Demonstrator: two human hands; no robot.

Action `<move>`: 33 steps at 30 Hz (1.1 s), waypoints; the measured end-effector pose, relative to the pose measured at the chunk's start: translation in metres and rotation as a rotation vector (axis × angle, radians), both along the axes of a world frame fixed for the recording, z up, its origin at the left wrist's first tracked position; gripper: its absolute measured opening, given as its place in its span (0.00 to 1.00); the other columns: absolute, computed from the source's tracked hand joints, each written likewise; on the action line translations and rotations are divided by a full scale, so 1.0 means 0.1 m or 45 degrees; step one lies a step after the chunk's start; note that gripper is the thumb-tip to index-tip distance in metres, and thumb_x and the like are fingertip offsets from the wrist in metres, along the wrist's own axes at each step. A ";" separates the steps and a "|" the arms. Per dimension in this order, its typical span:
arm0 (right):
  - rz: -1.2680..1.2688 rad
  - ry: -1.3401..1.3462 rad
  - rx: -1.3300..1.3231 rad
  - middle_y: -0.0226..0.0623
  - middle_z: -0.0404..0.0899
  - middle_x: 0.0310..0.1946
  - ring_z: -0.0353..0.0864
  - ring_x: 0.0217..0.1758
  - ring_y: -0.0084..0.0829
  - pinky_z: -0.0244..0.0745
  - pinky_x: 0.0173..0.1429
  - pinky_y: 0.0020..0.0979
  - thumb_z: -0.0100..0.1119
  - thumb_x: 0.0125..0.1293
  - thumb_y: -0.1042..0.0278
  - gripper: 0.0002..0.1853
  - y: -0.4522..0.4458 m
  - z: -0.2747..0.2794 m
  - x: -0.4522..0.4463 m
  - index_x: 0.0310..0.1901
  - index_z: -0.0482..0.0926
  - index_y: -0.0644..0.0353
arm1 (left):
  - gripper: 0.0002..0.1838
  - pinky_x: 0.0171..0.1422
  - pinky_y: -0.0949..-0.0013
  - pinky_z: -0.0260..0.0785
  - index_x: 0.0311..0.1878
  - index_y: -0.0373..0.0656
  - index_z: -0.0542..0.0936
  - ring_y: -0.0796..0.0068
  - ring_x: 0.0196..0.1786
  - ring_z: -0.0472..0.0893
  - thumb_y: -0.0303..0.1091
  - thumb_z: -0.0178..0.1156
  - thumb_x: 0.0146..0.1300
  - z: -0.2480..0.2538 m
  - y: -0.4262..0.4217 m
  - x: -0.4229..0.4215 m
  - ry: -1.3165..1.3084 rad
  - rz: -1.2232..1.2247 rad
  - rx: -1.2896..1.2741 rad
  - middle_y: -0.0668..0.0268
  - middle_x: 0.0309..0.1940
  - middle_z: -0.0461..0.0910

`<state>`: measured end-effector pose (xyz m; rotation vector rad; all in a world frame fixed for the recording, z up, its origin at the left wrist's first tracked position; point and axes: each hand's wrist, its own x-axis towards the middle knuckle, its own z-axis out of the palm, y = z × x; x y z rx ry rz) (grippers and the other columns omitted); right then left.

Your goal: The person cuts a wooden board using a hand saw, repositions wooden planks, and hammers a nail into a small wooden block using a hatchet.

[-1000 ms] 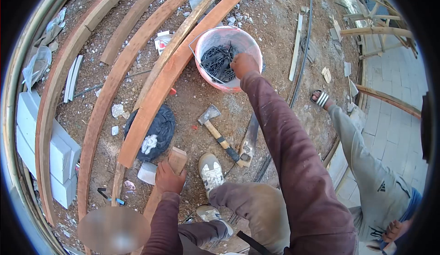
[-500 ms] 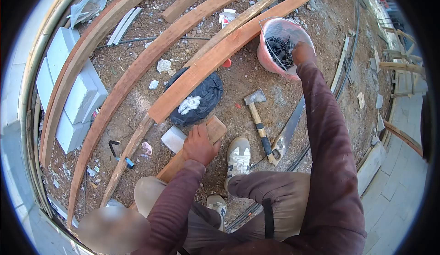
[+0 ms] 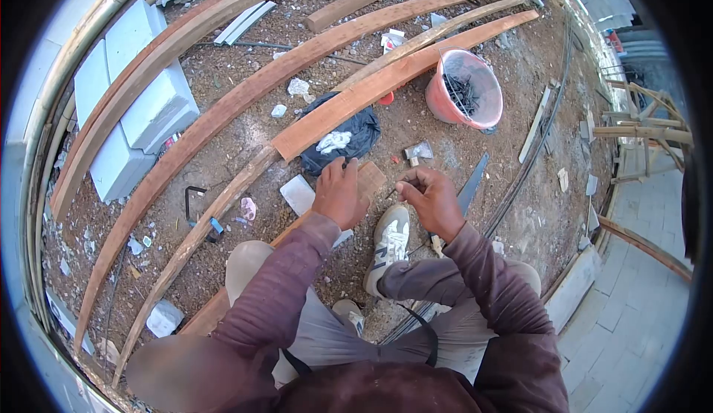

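Note:
My left hand (image 3: 340, 196) is closed round a short-ended wooden plank (image 3: 370, 180), which runs back under my forearm past my knee. My right hand (image 3: 432, 201) is pinched just right of the plank's end, with what looks like a thin nail (image 3: 391, 193) at its fingertips. Beneath the right hand lies a hatchet (image 3: 419, 151), its handle mostly hidden. A saw blade (image 3: 472, 181) shows behind that hand. Further off stands a pink bucket (image 3: 441, 108) holding many dark nails.
Long curved timbers (image 3: 223, 101) cross the ground at the left and front. A black plastic bag (image 3: 362, 134) lies beyond my left hand. White blocks (image 3: 152, 108) are stacked at far left. Dark cables (image 3: 546, 153) run along the right, near paving (image 3: 631, 324).
My right hand has come out of the bucket and back beside the plank's end, with a small thin item pinched. My left hand stays on the plank; the view has shifted slightly.

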<state>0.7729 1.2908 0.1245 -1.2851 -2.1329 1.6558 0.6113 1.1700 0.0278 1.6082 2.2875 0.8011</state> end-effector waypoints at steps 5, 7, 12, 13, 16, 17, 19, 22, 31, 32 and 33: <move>-0.055 0.062 -0.128 0.33 0.84 0.26 0.81 0.28 0.20 0.76 0.33 0.29 0.67 0.71 0.73 0.06 -0.40 -0.31 -0.28 0.37 0.83 0.68 | 0.13 0.50 0.60 0.77 0.49 0.34 0.85 0.61 0.42 0.86 0.32 0.68 0.67 0.59 -0.20 -0.46 -0.890 -0.388 -0.215 0.52 0.40 0.85; -0.049 0.094 -0.213 0.34 0.84 0.25 0.81 0.26 0.20 0.76 0.32 0.28 0.67 0.71 0.70 0.09 -0.46 -0.31 -0.41 0.39 0.84 0.69 | 0.10 0.47 0.62 0.76 0.45 0.35 0.86 0.66 0.39 0.85 0.32 0.67 0.68 0.59 -0.27 -0.52 -0.865 -0.378 -0.219 0.55 0.35 0.85; 0.339 -0.189 0.077 0.41 0.88 0.36 0.86 0.40 0.24 0.81 0.44 0.29 0.69 0.72 0.63 0.18 -0.14 -0.23 -0.50 0.52 0.82 0.72 | 0.10 0.44 0.61 0.76 0.44 0.37 0.87 0.66 0.34 0.85 0.34 0.68 0.67 0.43 -0.37 -0.56 -0.936 -0.149 -0.291 0.55 0.34 0.88; 0.414 -0.227 0.251 0.42 0.88 0.38 0.87 0.42 0.26 0.81 0.47 0.30 0.69 0.72 0.62 0.21 -0.03 -0.19 -0.47 0.54 0.81 0.72 | 0.10 0.44 0.62 0.76 0.43 0.36 0.86 0.67 0.34 0.85 0.34 0.68 0.67 0.35 -0.42 -0.57 -0.947 -0.121 -0.303 0.55 0.34 0.87; 0.509 -0.272 0.085 0.45 0.87 0.42 0.86 0.47 0.30 0.81 0.54 0.33 0.70 0.72 0.58 0.27 0.52 -0.06 -0.33 0.60 0.77 0.73 | 0.10 0.45 0.63 0.76 0.43 0.36 0.86 0.69 0.34 0.84 0.34 0.69 0.67 0.18 -0.48 -0.58 -0.938 -0.053 -0.315 0.56 0.34 0.87; 0.502 -0.246 0.089 0.48 0.88 0.42 0.88 0.46 0.37 0.81 0.54 0.37 0.71 0.70 0.54 0.28 0.68 -0.18 -0.16 0.59 0.79 0.72 | 0.10 0.45 0.63 0.76 0.44 0.36 0.86 0.69 0.35 0.84 0.35 0.69 0.68 0.15 -0.48 -0.57 -0.909 -0.050 -0.314 0.56 0.34 0.87; 0.415 -0.255 0.139 0.51 0.89 0.40 0.90 0.46 0.45 0.82 0.54 0.41 0.71 0.67 0.51 0.30 0.83 -0.38 0.25 0.58 0.80 0.70 | 0.10 0.46 0.62 0.76 0.45 0.37 0.86 0.67 0.37 0.85 0.35 0.69 0.68 0.12 -0.50 -0.52 -0.872 -0.044 -0.305 0.55 0.35 0.88; 0.137 -0.555 0.292 0.54 0.88 0.44 0.89 0.49 0.49 0.81 0.57 0.44 0.72 0.66 0.52 0.29 0.66 -0.79 0.93 0.58 0.80 0.70 | 0.11 0.47 0.61 0.77 0.45 0.38 0.86 0.64 0.39 0.87 0.36 0.69 0.69 0.08 -0.45 -0.48 -0.832 -0.056 -0.278 0.53 0.36 0.88; -0.131 -0.858 0.537 0.57 0.80 0.57 0.82 0.57 0.58 0.77 0.60 0.52 0.68 0.69 0.56 0.28 -0.26 -2.05 1.68 0.66 0.74 0.60 | 0.11 0.48 0.59 0.79 0.46 0.39 0.86 0.53 0.42 0.89 0.37 0.68 0.70 0.10 -0.49 -0.41 -0.704 -0.133 -0.261 0.50 0.38 0.88; -0.140 -0.817 0.465 0.56 0.81 0.53 0.83 0.54 0.58 0.77 0.57 0.52 0.68 0.69 0.55 0.27 -0.23 -2.08 1.71 0.64 0.74 0.61 | 0.11 0.49 0.58 0.79 0.46 0.39 0.86 0.52 0.43 0.89 0.37 0.68 0.70 0.12 -0.48 -0.41 -0.670 -0.143 -0.258 0.50 0.38 0.88; -0.144 -0.780 0.392 0.56 0.82 0.49 0.83 0.52 0.58 0.78 0.55 0.53 0.67 0.69 0.54 0.26 -0.18 -1.94 1.68 0.62 0.75 0.61 | 0.11 0.49 0.57 0.80 0.46 0.39 0.86 0.51 0.43 0.89 0.38 0.68 0.70 0.14 -0.50 -0.39 -0.642 -0.150 -0.257 0.51 0.38 0.88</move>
